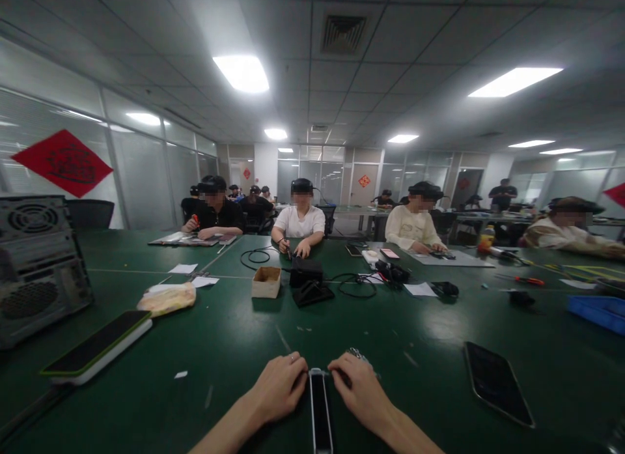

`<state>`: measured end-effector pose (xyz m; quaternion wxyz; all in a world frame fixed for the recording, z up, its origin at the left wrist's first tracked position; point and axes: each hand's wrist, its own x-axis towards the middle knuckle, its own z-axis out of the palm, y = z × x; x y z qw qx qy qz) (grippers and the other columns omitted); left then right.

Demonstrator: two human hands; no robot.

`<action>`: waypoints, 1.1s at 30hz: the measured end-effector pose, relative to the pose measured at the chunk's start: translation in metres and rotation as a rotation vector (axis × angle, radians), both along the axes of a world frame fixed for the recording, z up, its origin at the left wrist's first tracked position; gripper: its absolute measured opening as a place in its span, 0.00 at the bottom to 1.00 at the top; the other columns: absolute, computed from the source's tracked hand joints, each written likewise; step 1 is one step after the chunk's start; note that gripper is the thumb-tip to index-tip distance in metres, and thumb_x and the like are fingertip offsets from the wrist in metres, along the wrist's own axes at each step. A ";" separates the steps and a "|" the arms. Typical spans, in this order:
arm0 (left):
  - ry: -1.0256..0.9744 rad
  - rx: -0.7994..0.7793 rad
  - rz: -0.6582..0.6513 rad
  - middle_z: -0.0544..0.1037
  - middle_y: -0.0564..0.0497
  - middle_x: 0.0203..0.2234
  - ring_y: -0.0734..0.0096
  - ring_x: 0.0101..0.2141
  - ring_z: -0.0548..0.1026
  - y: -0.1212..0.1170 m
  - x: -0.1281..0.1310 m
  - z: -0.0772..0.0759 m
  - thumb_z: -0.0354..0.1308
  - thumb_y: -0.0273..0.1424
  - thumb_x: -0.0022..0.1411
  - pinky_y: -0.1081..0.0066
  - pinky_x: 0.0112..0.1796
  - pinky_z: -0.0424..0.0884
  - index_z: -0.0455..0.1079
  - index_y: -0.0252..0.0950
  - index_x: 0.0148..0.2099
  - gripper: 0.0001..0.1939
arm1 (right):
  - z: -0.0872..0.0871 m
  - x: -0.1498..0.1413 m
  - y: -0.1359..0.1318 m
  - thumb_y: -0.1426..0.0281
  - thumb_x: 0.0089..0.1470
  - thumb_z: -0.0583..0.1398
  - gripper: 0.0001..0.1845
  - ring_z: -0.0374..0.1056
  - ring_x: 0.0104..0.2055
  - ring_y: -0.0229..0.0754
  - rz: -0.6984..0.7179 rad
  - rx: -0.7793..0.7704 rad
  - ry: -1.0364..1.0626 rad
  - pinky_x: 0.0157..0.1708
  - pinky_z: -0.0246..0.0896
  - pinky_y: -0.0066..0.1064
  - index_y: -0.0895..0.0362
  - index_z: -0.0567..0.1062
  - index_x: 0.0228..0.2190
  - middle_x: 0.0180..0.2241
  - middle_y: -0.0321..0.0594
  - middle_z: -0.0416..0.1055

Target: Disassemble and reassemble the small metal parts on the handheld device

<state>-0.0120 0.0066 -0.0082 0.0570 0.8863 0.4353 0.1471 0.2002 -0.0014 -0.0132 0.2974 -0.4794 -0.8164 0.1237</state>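
Note:
A long, narrow device with a black face and silver frame (320,411) lies on the green table, its far end between my two hands. My left hand (282,385) rests at the left of that end, fingers curled and closed, fingertips close against the edge. On the other side, my right hand (360,385) has its thumb and fingers drawn together at the same end. Whatever either hand pinches is hidden or too small to make out. Small shiny metal pieces (359,354) show just behind my right knuckles.
A dark phone (498,382) lies to the right. A black-topped slab with a green rim (97,343) and a computer case (41,265) stand left. Ahead are a small open box (266,283), a black device (306,273) and cables. Several people sit across the table.

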 end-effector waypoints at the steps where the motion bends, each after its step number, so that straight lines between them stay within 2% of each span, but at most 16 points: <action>1: -0.003 0.001 0.002 0.72 0.49 0.35 0.68 0.34 0.71 0.000 0.000 0.000 0.43 0.28 0.65 0.70 0.35 0.65 0.65 0.37 0.39 0.09 | 0.000 0.000 -0.001 0.76 0.56 0.52 0.13 0.67 0.37 0.40 0.003 0.011 0.001 0.40 0.61 0.30 0.58 0.76 0.35 0.34 0.42 0.72; 10: 0.008 -0.021 0.019 0.72 0.49 0.36 0.67 0.35 0.71 0.000 0.001 0.003 0.43 0.29 0.66 0.71 0.37 0.66 0.65 0.38 0.39 0.10 | 0.002 0.000 0.000 0.76 0.54 0.53 0.12 0.67 0.37 0.41 0.027 0.017 -0.003 0.39 0.62 0.31 0.59 0.76 0.35 0.34 0.42 0.72; 20: 0.026 0.004 -0.010 0.72 0.50 0.34 0.68 0.34 0.71 0.003 0.000 0.001 0.44 0.29 0.66 0.71 0.37 0.65 0.64 0.37 0.39 0.08 | 0.002 0.007 0.001 0.72 0.59 0.52 0.12 0.67 0.41 0.43 0.080 -0.030 -0.041 0.44 0.61 0.34 0.58 0.76 0.38 0.37 0.44 0.73; 25: 0.059 -0.021 -0.003 0.71 0.50 0.35 0.69 0.34 0.71 0.003 0.000 0.003 0.44 0.30 0.66 0.71 0.36 0.65 0.65 0.37 0.40 0.09 | -0.003 0.009 0.004 0.71 0.60 0.52 0.13 0.67 0.41 0.43 0.087 -0.016 -0.077 0.43 0.62 0.33 0.58 0.76 0.40 0.38 0.44 0.73; 33: 0.067 -0.026 -0.004 0.71 0.50 0.35 0.68 0.33 0.71 0.001 0.001 0.006 0.43 0.30 0.66 0.71 0.35 0.66 0.65 0.37 0.41 0.09 | 0.004 0.009 0.001 0.72 0.60 0.53 0.12 0.68 0.39 0.42 0.093 -0.030 -0.120 0.41 0.62 0.33 0.57 0.76 0.41 0.37 0.42 0.75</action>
